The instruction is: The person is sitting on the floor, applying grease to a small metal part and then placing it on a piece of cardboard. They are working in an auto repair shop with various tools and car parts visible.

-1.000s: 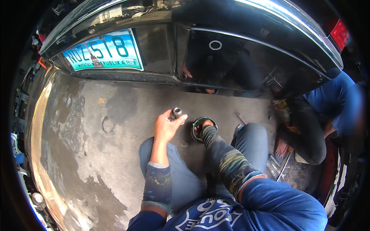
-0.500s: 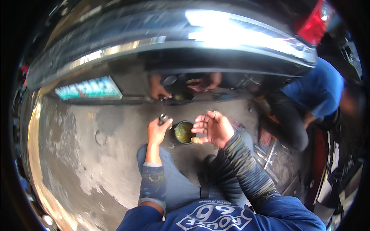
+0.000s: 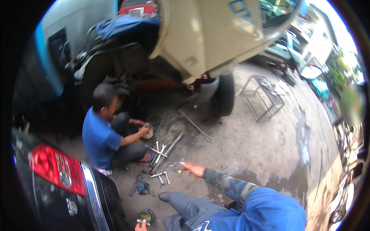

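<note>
At the bottom edge my left hand [image 3: 142,227] is closed on a small metal part, beside a round tin [image 3: 147,214] of yellow-green grease. My right hand [image 3: 192,169] is held out over the concrete floor with its fingers extended and nothing visible in them; it is blurred. Ahead of it lie several wrenches [image 3: 162,151] and a long metal bar [image 3: 167,152], with a dark rag [image 3: 142,186] nearer my outstretched leg [image 3: 196,208].
A co-worker [image 3: 100,134] squats at left, both hands on a round part [image 3: 147,130]. A cream vehicle [image 3: 208,30] with exposed underside stands ahead. A black car's rear corner [image 3: 58,181] is at lower left, a metal stand [image 3: 264,92] at right.
My view has swung right from the black car's rear toward the co-worker and cream vehicle. My right hand has left the grease tin and is stretched out; my left still holds the metal part.
</note>
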The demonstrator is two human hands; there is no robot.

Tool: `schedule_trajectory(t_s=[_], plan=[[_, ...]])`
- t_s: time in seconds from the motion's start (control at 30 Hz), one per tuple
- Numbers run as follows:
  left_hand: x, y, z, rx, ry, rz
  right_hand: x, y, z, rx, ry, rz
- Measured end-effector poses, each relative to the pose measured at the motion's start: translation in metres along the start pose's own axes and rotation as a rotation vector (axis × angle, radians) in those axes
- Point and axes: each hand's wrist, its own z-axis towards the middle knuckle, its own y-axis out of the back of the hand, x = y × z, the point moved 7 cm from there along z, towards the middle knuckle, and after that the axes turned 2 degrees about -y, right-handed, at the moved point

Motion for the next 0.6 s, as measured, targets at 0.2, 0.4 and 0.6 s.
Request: schedule_trajectory(t_s=[0.2, 0.4, 0.6], plan=[[-0.094, -0.037, -0.049, 0.344, -0.136, 0.312, -0.208, 0.202, -0.310, -0.688, -0.326, -0.183], [-0.086, -0.112, -0.078, 0.534, -0.276, 0.745, -0.387, 0.217, -0.558, -1.168, -0.746, 0.099], [-0.152, -0.267, -0.118, 0.369, -0.294, 0.793, -0.510, 0.262, -0.649, -1.522, -0.687, 0.337]])
